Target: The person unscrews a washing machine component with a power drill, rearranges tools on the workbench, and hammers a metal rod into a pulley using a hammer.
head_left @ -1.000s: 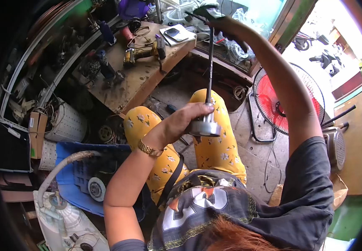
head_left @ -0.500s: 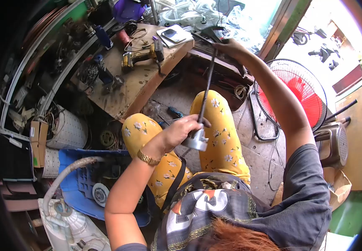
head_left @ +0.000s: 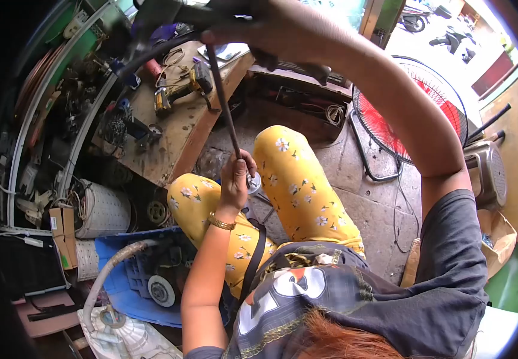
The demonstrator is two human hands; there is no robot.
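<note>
My left hand (head_left: 235, 179) grips the lower end of a long dark metal rod (head_left: 223, 102), right above its round silver metal base (head_left: 254, 182), between my knees in yellow flowered trousers. My right hand (head_left: 271, 30) is raised near the top of the picture and closed around the rod's upper end, where a dark blurred part sticks out to the left. The rod runs slanted from upper left down to the silver base.
A cluttered wooden workbench (head_left: 175, 119) with a yellow cordless drill (head_left: 181, 90) stands ahead on the left. A red floor fan (head_left: 414, 113) lies to the right. A blue crate (head_left: 133, 269), a grey hose (head_left: 109, 269) and white perforated drum (head_left: 106, 209) are at lower left.
My right hand has swung up and to the left with the rod's top end, much closer to the camera. The left hand and silver base shifted slightly left and away, and the rod now leans the other way.
</note>
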